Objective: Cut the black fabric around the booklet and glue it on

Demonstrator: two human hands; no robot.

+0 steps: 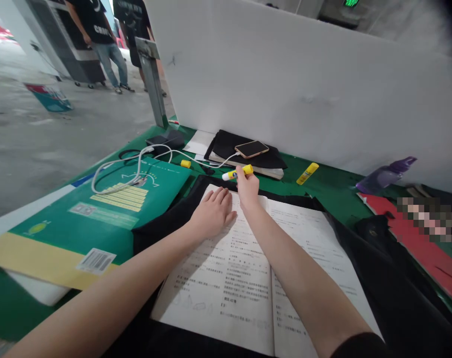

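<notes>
Tabletop (332, 186), glue stick (232, 174) in right hand (248, 190)

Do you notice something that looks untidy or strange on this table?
Nothing looks spilled. The white cable sprawls in untidy loops across the green book, and a small yellow piece, perhaps a cap, lies apart from the glue stick in the right hand.

Soft grey light here, glare flaring upper left, shadow across the book (244, 248), top-right corner dark, edges stretching, print (248, 286) seemingly blurred
</notes>
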